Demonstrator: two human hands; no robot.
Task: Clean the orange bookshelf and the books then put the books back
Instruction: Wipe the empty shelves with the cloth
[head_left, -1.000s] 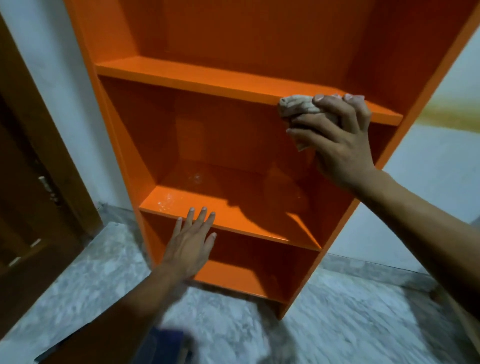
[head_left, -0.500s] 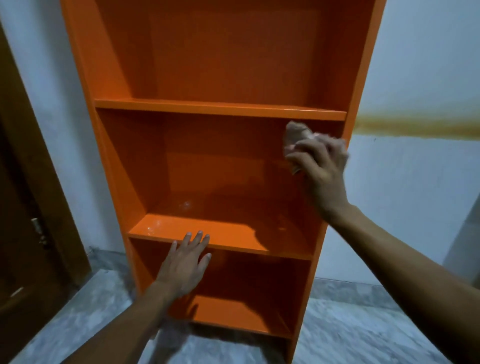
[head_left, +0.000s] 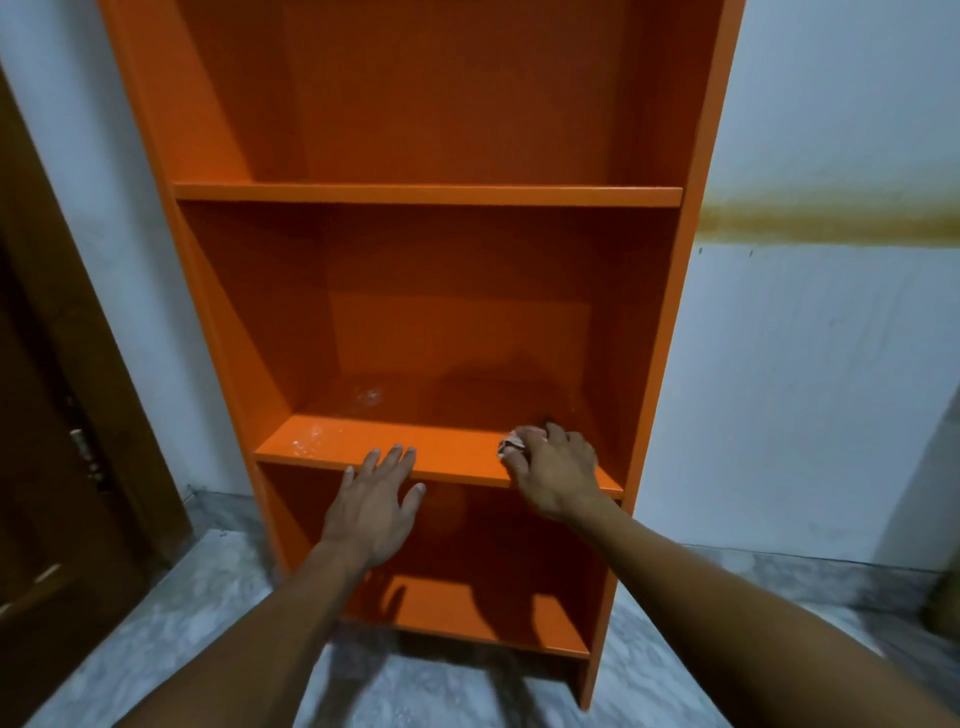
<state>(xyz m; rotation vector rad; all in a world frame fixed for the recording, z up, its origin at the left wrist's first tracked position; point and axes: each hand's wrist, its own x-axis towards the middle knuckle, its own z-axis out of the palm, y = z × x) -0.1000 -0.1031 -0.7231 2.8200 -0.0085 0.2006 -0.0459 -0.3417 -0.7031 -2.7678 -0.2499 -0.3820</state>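
Orange bookshelf (head_left: 426, 195), cloth (head_left: 511, 441) under right hand (head_left: 558, 470)

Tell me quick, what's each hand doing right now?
Left hand: open, fingers straight at the shelf edge.
Right hand: holding a crumpled cloth on the shelf.

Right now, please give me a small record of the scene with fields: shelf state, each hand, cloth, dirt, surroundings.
shelf state: orange bookshelf stands against the wall, no books on its shelves
left hand: left hand open, fingers straight, at the front edge of the middle shelf
right hand: right hand grips the cloth on that shelf, right side
cloth: cloth, crumpled, pale
dirt: whitish marks at left
surroundings: brown door, marble floor
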